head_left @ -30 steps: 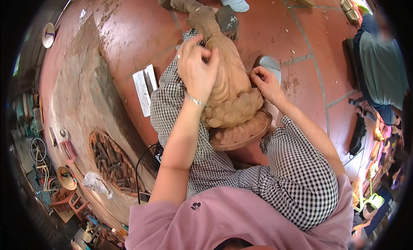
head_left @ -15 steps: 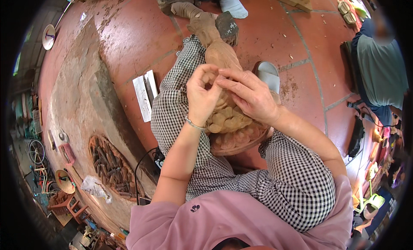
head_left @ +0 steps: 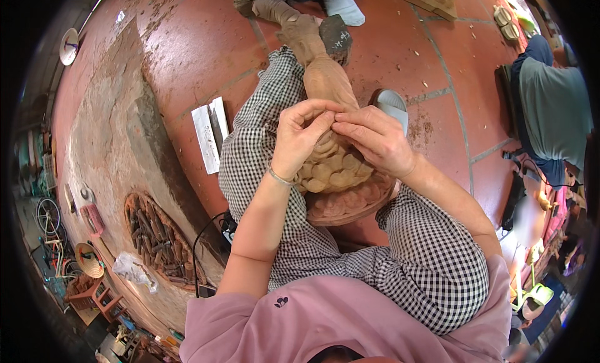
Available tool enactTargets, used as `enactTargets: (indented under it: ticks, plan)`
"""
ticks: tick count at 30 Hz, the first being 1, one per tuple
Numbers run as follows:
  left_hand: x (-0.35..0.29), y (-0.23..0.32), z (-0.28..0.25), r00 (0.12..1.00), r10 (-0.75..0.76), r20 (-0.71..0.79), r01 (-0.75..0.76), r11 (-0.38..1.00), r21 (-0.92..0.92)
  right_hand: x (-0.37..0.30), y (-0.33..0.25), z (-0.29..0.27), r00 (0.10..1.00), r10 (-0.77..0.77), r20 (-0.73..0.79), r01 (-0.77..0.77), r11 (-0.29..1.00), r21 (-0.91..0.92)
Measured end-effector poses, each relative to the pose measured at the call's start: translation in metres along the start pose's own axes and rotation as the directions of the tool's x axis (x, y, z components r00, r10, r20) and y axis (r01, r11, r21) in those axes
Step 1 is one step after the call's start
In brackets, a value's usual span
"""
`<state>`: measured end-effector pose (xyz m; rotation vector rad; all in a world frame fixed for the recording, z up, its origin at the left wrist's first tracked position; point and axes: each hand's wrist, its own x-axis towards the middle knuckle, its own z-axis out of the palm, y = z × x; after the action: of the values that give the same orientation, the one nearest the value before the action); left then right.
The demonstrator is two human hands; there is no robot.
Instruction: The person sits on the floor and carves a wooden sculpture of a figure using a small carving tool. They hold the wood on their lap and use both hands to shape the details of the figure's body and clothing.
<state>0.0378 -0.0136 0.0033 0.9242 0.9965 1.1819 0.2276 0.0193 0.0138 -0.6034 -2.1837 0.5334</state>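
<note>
Between my knees leans a carved brown wooden sculpture (head_left: 333, 172), with rounded, overlapping lumps near its round reddish base (head_left: 353, 205) and a smooth, narrowing body beyond my hands. My left hand (head_left: 302, 137) and my right hand (head_left: 377, 138) meet over the carving, thumbs and fingertips pinched together. Whatever is between the fingertips, if anything, is too small and covered to name. Whether the fingertips touch the wood below them I cannot tell. A thin bracelet circles my left wrist.
To the left lies a long wooden slab (head_left: 112, 125) with a hollow full of carving tools (head_left: 156, 241). White paper holding a dark strip (head_left: 206, 135) rests on the tiles. A grey slipper (head_left: 392, 105) is beyond my right hand. Another person (head_left: 550, 107) sits at right.
Both hands have shifted slightly right and toward me in the picture, still pinched together. My left fingers now lie flatter and closer together than before. The sculpture stays between my knees.
</note>
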Motion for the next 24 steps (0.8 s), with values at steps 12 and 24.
enactTargets:
  ticks: [12,24]
  plan:
    - [-0.005,0.002,-0.008,0.997,0.040,0.062,-0.040,0.999,0.002,0.010,-0.005,0.002,0.999,0.038,0.017,-0.038,0.999,0.005]
    - [0.003,-0.012,-0.001,0.982,0.191,0.000,-0.170,0.873,0.457,0.008,0.009,0.007,0.989,0.068,-0.129,-0.064,0.997,0.034]
